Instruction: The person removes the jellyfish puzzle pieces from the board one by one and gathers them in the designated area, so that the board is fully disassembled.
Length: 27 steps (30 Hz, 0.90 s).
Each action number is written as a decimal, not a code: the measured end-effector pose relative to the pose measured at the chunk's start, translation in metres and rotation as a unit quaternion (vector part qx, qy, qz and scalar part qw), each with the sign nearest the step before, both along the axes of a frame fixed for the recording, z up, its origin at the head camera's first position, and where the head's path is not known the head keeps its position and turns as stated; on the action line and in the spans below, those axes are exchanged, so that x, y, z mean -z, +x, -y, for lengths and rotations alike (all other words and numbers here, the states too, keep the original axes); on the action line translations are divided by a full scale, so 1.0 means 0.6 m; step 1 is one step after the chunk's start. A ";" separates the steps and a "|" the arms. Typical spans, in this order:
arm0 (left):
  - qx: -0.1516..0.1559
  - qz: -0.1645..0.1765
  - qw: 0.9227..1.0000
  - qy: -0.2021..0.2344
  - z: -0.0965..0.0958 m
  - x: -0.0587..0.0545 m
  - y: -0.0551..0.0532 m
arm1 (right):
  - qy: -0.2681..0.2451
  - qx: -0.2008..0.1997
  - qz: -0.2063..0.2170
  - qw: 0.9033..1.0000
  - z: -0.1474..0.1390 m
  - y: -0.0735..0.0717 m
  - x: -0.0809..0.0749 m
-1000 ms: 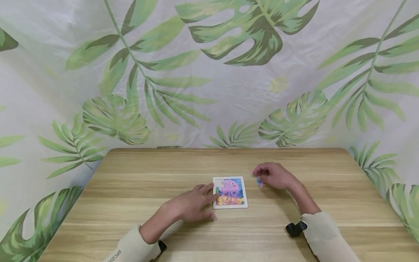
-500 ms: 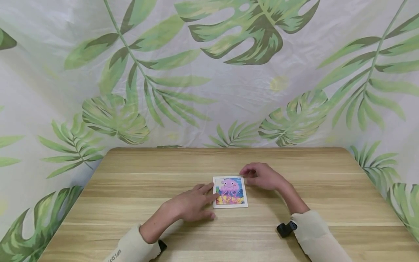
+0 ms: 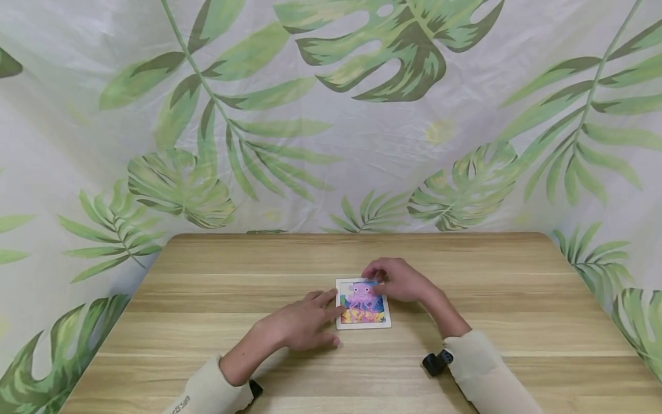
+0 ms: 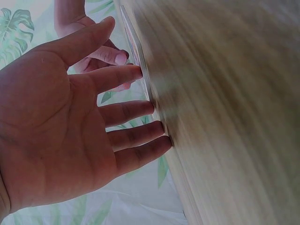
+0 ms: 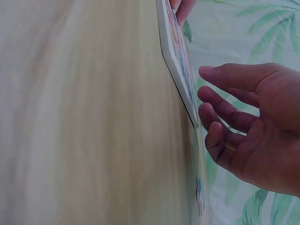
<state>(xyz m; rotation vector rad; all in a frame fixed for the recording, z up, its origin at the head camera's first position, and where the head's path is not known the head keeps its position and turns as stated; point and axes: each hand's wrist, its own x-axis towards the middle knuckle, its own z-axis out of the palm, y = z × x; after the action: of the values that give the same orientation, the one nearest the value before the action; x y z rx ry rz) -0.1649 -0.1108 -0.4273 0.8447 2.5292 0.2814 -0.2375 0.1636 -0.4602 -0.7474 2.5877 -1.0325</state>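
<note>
A square white-framed jigsaw puzzle [image 3: 364,327] with a pink jellyfish picture lies flat on the wooden table; its upper left part shows pale, bare board. My left hand [image 3: 310,325] rests at its left edge, fingers [image 4: 136,108] straight and spread, fingertips touching the frame. Over the upper right corner is my right hand [image 3: 400,280], thumb and fingers loosely bent. In the right wrist view a gap shows between thumb and forefinger [image 5: 225,105], and I see no piece there. A few puzzle pieces [image 5: 200,197] lie on the table beyond the frame, hidden in the head view.
The wooden table [image 3: 248,259] spreads around the puzzle, its far edge close to a leaf-printed curtain [image 3: 289,115]. Black wrist cameras [image 3: 438,363] sit at both sleeve cuffs.
My right hand has moved left, from beside blue and pink pieces right of the puzzle to above its upper right corner. My left hand has stayed in place.
</note>
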 end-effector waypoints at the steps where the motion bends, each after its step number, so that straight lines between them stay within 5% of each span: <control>1: 0.000 0.000 1.000 0.000 0.000 0.000 0.000 | -0.001 -0.002 0.000 1.000 0.002 0.000 0.000; 27: 0.008 0.003 1.000 -0.007 0.001 0.001 -0.003 | 0.030 -0.006 0.004 1.000 0.030 -0.001 -0.002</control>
<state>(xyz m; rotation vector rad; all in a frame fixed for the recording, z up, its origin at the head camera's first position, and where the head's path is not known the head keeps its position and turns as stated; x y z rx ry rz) -0.1665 -0.1114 -0.4282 0.8580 2.5139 0.2613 -0.2379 0.1456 -0.4588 -0.7423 2.5916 -0.9468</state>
